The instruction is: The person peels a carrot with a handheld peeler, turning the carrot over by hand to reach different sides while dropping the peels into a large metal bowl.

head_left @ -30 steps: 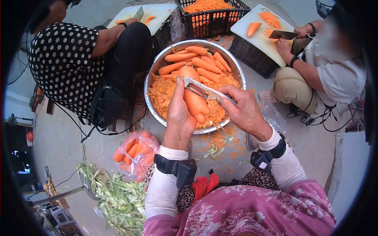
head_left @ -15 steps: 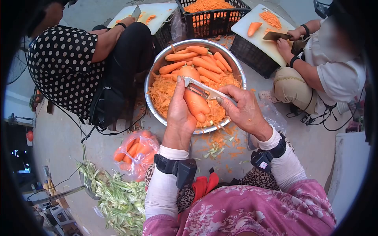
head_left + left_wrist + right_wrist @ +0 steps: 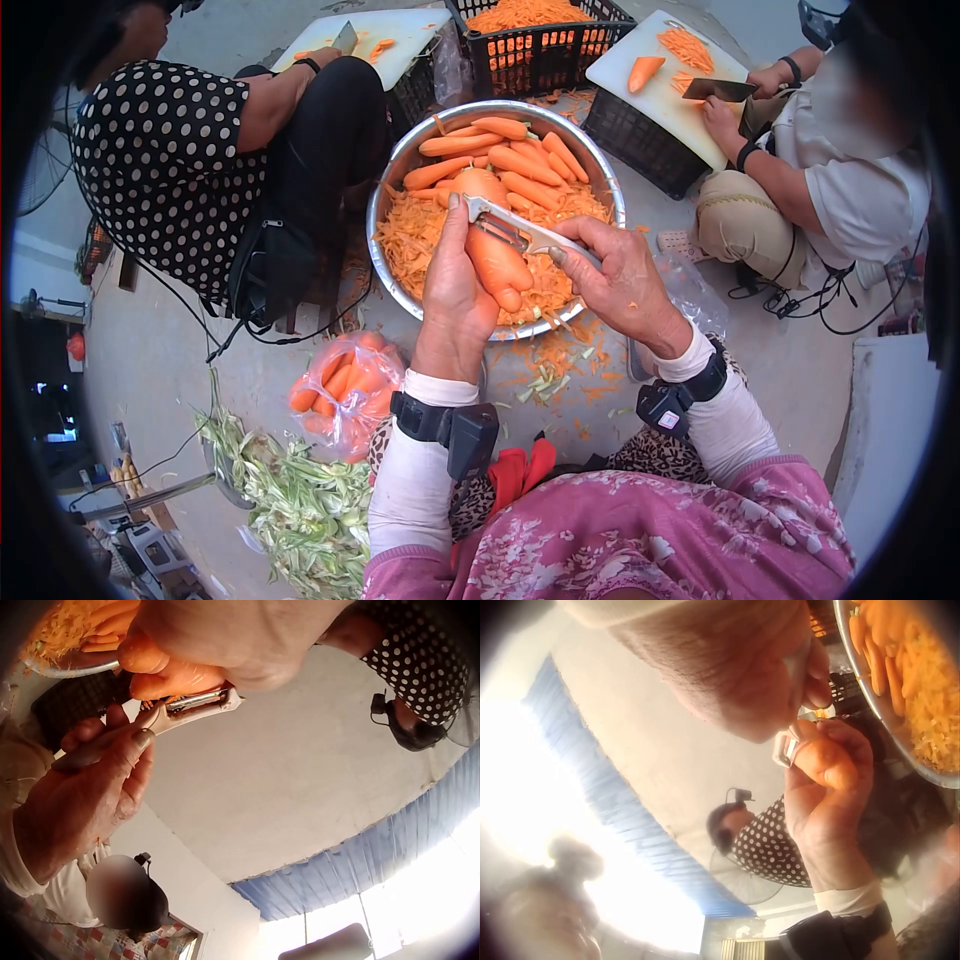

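Note:
My left hand (image 3: 455, 290) holds a thick, knobby-ended carrot (image 3: 500, 268) over the near part of a metal basin (image 3: 618, 190). In my right hand (image 3: 628, 288) is a pale-handled peeler (image 3: 548, 240), its handle between thumb and fingers. The peeler's blade lies across the carrot's upper part, close to my left thumb. From the left wrist view, the blade slot of the peeler (image 3: 199, 701) runs along the carrot (image 3: 176, 681). The right wrist view shows the carrot's blunt end (image 3: 836, 774) against my left palm. Whole carrots (image 3: 530, 160) and orange peelings (image 3: 405, 235) fill the basin.
A plastic bag of carrots (image 3: 345, 390) and a pile of green husks (image 3: 300, 510) lie on the floor at left. Beyond the basin stand a black crate of shreds (image 3: 540, 50) and two cutting boards (image 3: 420, 30). Two people sit either side, one with a cleaver (image 3: 720, 90).
My hands, the peeler and the carrot stay almost still. At right, the other person's cleaver shifts left and then back. At left, the other person's hand has come further onto the board.

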